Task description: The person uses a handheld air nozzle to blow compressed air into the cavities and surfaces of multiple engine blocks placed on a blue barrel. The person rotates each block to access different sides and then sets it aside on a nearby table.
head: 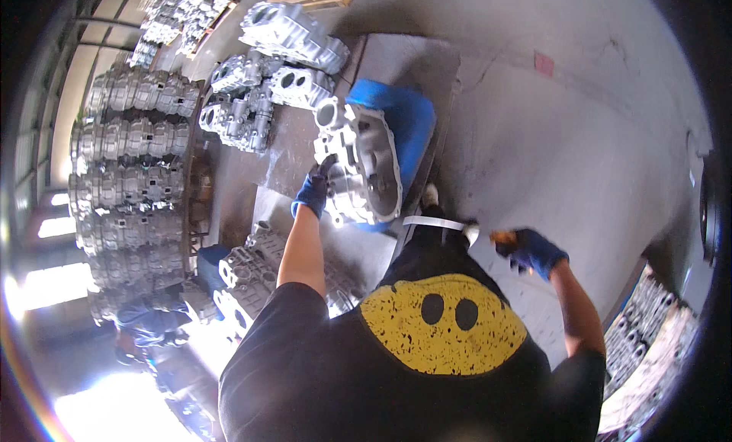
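Note:
A silvery cast-metal housing [350,182], with a deep open cavity and a round port at its far end, rests tilted on a blue pad [422,119] at the edge of the worktable. My left hand [315,189], in a blue glove with dark fingers, grips the housing's left side. Off to the right, apart from the housing, my gloved right hand [534,252] is closed around a small orange tool [503,237]. Blur and the fingers hide most of that tool, so its kind is unclear.
More castings [294,36] stand on the table's far left, and others [251,265] lie beside my left arm. Tall stacks of castings [134,139] rise at left. Another person [151,326] bends at lower left. A bin of metal parts [637,327] stands at lower right.

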`<state>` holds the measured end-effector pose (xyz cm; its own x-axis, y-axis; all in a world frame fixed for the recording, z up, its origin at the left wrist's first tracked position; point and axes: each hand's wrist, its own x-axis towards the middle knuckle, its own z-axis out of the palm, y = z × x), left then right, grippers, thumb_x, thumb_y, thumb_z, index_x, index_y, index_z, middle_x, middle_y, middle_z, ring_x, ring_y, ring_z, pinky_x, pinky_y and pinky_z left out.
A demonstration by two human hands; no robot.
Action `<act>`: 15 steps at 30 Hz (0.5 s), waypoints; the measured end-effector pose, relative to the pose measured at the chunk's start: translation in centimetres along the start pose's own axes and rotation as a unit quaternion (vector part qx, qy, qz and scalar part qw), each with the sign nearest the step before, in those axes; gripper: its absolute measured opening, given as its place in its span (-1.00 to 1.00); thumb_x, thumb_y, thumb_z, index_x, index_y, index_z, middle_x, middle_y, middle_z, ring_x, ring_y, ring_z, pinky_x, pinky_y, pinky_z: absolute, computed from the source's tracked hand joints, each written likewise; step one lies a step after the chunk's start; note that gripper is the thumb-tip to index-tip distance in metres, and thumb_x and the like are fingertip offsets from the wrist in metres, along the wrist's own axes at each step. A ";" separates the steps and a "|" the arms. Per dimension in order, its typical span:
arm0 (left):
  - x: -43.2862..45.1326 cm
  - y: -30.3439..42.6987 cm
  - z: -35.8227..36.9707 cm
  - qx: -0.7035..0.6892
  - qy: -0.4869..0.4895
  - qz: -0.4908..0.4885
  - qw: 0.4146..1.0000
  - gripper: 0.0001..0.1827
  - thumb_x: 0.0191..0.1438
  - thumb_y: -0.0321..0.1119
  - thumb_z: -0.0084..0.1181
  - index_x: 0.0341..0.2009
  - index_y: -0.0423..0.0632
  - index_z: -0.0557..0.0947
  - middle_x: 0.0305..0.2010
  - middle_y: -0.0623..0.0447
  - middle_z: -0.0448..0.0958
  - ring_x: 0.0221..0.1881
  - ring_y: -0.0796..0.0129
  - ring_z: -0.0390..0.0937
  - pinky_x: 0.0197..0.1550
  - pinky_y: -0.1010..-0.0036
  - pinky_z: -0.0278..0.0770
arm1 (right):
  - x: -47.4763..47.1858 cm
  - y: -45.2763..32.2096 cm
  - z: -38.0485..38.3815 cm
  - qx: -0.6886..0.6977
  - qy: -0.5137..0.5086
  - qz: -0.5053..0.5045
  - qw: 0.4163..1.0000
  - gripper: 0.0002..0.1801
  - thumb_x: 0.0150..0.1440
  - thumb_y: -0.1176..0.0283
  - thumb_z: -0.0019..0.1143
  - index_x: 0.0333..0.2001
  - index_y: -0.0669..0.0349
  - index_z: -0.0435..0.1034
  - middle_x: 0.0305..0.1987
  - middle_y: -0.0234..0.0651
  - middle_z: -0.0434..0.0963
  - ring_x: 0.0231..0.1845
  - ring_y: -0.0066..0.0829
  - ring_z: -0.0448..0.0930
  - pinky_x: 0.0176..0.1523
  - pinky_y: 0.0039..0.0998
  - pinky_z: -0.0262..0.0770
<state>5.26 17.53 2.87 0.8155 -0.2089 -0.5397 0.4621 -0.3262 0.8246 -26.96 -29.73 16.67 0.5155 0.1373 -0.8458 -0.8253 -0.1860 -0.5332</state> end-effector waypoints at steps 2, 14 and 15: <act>-0.3 1.3 0.6 -0.105 -0.068 -0.014 0.992 -0.58 0.25 -0.22 -0.04 0.15 -0.12 0.42 -0.12 -0.04 0.55 -0.16 0.22 0.57 -0.20 0.35 0.58 | -1.9 0.4 -2.2 0.018 -0.078 -0.086 0.993 -0.74 0.17 0.32 0.18 -0.09 0.16 0.46 -0.28 -0.38 0.59 -0.45 -0.59 0.55 -0.32 -0.49 0.56; -10.2 11.5 9.0 0.298 0.349 0.082 0.884 -0.32 -0.04 -0.05 0.26 0.12 -0.14 0.43 -0.09 -0.18 0.56 -0.04 0.00 0.54 0.01 0.30 0.48 | 4.6 -0.4 -2.0 -0.010 0.233 -0.147 0.961 -0.78 0.12 0.27 0.19 -0.31 0.19 0.43 -0.50 -0.29 0.55 -0.49 -0.39 0.60 -0.41 -0.36 0.52; -10.3 12.1 11.3 0.344 0.336 0.126 0.868 -0.32 0.01 -0.06 0.20 0.18 -0.09 0.36 0.03 -0.19 0.47 0.09 0.04 0.44 0.10 0.27 0.39 | 4.8 -1.0 -2.0 0.113 0.184 -0.139 0.966 -0.82 0.15 0.33 0.17 -0.27 0.20 0.42 -0.48 -0.37 0.53 -0.49 -0.50 0.58 -0.44 -0.45 0.52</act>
<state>-1.49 5.36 16.50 0.9863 0.1554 0.0553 0.1101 -0.8698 0.4810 -23.20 -30.84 13.06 0.7376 -0.2113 -0.6413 -0.6506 0.0319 -0.7588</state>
